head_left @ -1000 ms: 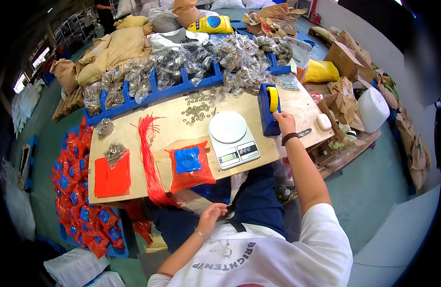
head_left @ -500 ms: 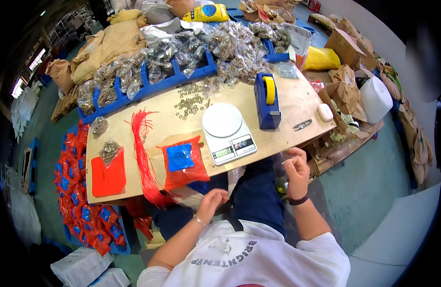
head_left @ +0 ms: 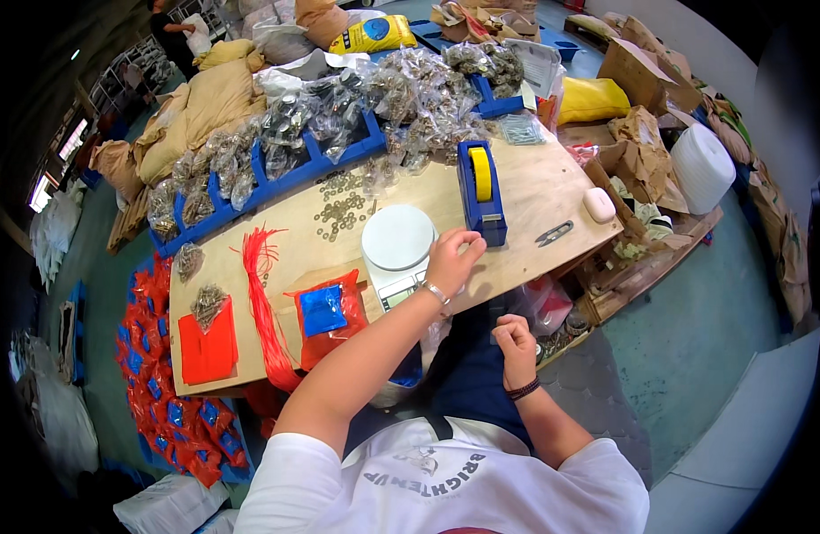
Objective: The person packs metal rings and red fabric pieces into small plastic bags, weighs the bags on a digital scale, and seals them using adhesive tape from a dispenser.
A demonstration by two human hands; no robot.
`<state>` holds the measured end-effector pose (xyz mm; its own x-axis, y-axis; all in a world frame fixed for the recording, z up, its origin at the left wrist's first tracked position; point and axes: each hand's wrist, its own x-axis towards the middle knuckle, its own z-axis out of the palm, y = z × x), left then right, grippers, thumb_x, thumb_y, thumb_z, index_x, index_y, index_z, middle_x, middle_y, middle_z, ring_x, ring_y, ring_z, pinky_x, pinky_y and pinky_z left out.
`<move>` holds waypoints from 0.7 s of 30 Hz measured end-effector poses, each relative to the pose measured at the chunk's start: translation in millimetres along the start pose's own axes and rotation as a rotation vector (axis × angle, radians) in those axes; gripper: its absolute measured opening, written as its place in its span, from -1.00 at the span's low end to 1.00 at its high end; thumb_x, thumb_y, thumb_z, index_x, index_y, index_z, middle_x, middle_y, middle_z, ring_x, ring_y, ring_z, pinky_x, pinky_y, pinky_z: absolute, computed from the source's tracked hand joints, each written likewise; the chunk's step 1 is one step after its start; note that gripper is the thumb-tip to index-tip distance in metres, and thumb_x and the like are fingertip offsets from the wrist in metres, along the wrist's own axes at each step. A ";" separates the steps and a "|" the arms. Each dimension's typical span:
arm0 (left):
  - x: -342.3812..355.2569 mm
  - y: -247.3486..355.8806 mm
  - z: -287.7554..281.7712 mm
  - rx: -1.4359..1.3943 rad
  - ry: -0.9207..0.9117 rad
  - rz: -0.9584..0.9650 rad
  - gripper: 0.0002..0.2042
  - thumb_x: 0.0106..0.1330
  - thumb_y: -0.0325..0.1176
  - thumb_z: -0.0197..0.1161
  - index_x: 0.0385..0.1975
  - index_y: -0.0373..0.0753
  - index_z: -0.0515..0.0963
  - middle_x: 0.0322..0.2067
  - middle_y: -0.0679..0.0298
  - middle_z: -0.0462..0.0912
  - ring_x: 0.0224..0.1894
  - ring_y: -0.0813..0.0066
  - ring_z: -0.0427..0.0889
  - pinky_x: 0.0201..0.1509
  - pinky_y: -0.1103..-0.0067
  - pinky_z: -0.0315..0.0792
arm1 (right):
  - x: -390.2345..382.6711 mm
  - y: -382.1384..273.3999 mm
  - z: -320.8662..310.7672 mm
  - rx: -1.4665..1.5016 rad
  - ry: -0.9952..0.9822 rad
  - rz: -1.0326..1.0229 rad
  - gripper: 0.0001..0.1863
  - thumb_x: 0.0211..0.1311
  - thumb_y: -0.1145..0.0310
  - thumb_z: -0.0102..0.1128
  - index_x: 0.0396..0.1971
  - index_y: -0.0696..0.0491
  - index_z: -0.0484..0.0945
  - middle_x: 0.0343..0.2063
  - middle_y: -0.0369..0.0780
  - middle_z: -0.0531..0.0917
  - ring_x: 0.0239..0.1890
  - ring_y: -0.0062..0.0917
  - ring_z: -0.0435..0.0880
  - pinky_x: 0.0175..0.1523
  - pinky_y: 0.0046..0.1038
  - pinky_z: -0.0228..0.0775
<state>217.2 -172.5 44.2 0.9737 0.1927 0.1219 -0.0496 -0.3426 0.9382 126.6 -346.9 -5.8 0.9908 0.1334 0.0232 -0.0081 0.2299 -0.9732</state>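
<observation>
My left hand [head_left: 452,265] reaches over the right side of a white kitchen scale [head_left: 397,238], beside the front end of a blue tape dispenser [head_left: 485,214] with a yellow-cored roll. Its fingers are bent together near the cutter end; anything between them is too small to make out. Below the table edge, over my lap, my right hand [head_left: 515,350] is closed with curled fingers, their contents hidden. Left of the scale lies a filled red bag [head_left: 348,327] with a blue packet [head_left: 323,309]. A bundle of red strips [head_left: 266,303] lies farther left.
Blue bins [head_left: 316,167] heaped with clear bags of hardware line the table's back. Loose washers [head_left: 340,216] lie before them. Small snips [head_left: 554,233] and a white case [head_left: 598,206] sit at right. Flat red bags [head_left: 205,356] lie at left; filled red bags cover the floor beyond.
My left hand has risen from my lap and moved right, over the scale to the tape dispenser. My right hand has lowered slightly toward my lap, and its fingers have curled in.
</observation>
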 end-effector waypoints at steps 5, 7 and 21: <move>22.4 15.3 27.6 0.386 0.105 -0.055 -0.66 -0.08 -0.03 0.30 -0.50 -0.21 0.63 -0.05 -0.06 0.44 -0.01 0.13 0.42 0.10 0.41 0.26 | 0.6 2.0 -4.5 -0.070 0.010 -0.024 -0.90 0.07 0.51 0.12 -0.59 0.18 0.50 -0.27 -0.24 0.42 -0.27 -0.64 0.38 -0.20 -0.63 0.23; 28.3 15.1 33.4 0.324 0.091 -0.090 -0.67 -0.11 -0.04 0.30 -0.55 -0.20 0.62 -0.12 -0.02 0.49 -0.03 0.12 0.42 0.07 0.39 0.28 | 2.1 4.6 -6.5 -0.107 0.007 -0.048 -0.91 0.06 0.51 0.13 -0.59 0.18 0.50 -0.28 -0.24 0.42 -0.28 -0.65 0.38 -0.22 -0.65 0.23; -35.7 15.4 -27.9 -0.133 0.134 0.055 -0.82 -0.02 -0.39 0.30 -0.41 -0.26 0.52 -0.35 0.29 0.50 -0.27 0.53 0.53 -0.25 0.62 0.44 | -11.3 -8.8 1.1 0.027 -0.369 0.341 -0.94 0.14 0.52 0.05 -0.49 0.16 0.46 -0.54 -0.30 0.54 -0.49 -0.70 0.48 -0.32 -0.68 0.35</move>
<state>175.5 -159.0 63.3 0.9307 0.3012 0.2075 -0.1391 -0.2330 0.9625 115.3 -349.3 2.7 0.8174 0.5362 -0.2108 -0.3313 0.1381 -0.9334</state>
